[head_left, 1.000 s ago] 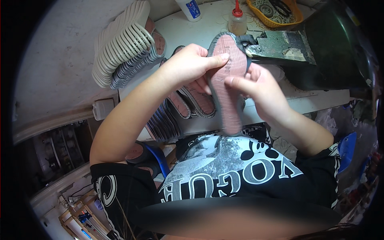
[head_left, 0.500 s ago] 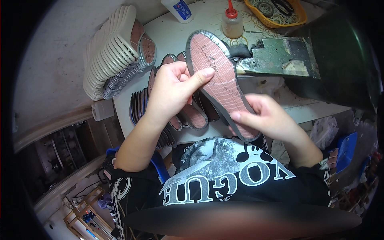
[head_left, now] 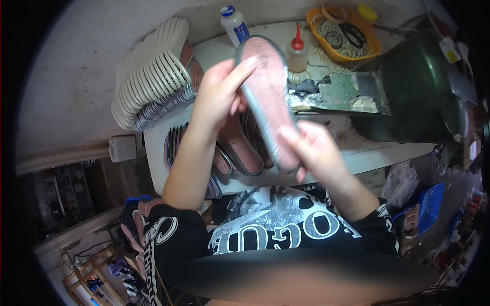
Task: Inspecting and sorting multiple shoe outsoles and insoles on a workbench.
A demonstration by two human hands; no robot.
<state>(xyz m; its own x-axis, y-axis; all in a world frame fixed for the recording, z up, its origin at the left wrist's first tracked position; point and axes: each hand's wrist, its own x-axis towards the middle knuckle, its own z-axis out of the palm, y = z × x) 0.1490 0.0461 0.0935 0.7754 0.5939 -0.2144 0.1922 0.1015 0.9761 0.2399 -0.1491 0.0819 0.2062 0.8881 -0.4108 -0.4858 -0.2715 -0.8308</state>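
A pink insole with a grey gathered edge (head_left: pixel 269 104) is held up over the table between my two hands, its wide end away from me. My left hand (head_left: pixel 218 97) grips the wide end, thumb flat on the pink face and fingers behind. My right hand (head_left: pixel 317 152) pinches the narrow heel end, thumb on top. Below, partly hidden by my left arm and the held piece, several similar pink insoles (head_left: pixel 248 155) lie on the white table (head_left: pixel 337 158). A row of insoles on edge (head_left: pixel 174 140) stands left of them.
Nested cream soles (head_left: pixel 145 81) lean at the back left. Behind stand a white bottle (head_left: pixel 236 29), a red-tipped squeeze bottle (head_left: pixel 297 58) and a yellow basket (head_left: pixel 375 51) of cords. A worn green machine (head_left: pixel 408 97) occupies the right; a plastic bag (head_left: pixel 400 181) hangs below.
The insole has swung slightly left and more upright, tilting so its grey edge shows. Both hands keep hold of it, and the right has moved a little left. The view has shifted slightly.
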